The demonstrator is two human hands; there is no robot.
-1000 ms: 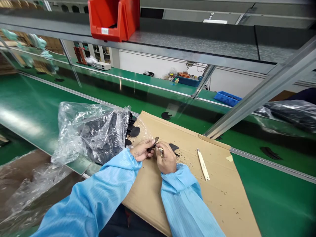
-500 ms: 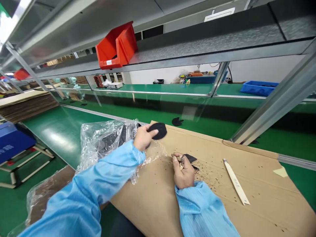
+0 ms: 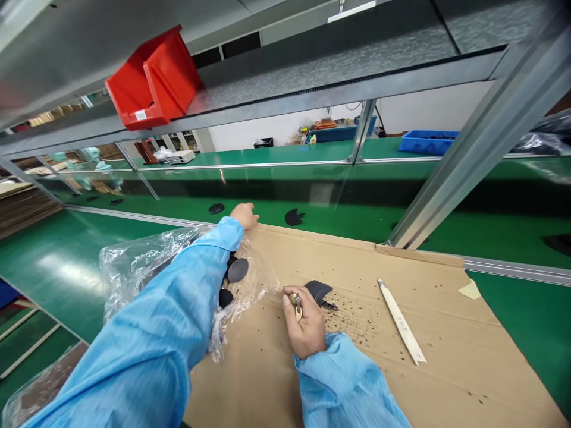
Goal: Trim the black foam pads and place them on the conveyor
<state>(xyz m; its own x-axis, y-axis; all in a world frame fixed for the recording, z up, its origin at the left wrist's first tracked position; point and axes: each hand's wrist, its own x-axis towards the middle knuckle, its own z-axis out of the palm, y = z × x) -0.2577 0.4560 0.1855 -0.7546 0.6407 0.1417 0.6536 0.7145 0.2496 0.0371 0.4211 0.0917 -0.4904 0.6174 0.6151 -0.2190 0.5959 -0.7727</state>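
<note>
My left hand [image 3: 244, 215] reaches over the green belt [image 3: 263, 209] beyond the cardboard edge. Its fingers are partly seen, apart, with nothing in them. Left of it, a rounded black part [image 3: 216, 208] lies on the belt. To its right is another black part [image 3: 294, 217] with a notched edge. My right hand [image 3: 306, 324] is closed around nippers [image 3: 297, 304] with pale yellow handles and a metal joint. Just past that hand, a curved dark piece [image 3: 318, 290] and thin black scraps [image 3: 330, 305] rest on the cardboard [image 3: 352, 255].
A clear plastic bag [image 3: 147, 252] holding dark parts lies at left, with loose dark discs [image 3: 238, 270] on it. A pale flat strip [image 3: 401, 321] lies on the right. Black crumbs dot the cardboard. Overhead runs a shelf with a red bin [image 3: 154, 83]; a slanted metal post [image 3: 464, 142] stands at right.
My left hand has moved forward to the belt and no longer holds the rounded black part; one now lies on the belt beside it. My right hand keeps the nippers. The view has shifted right.
</note>
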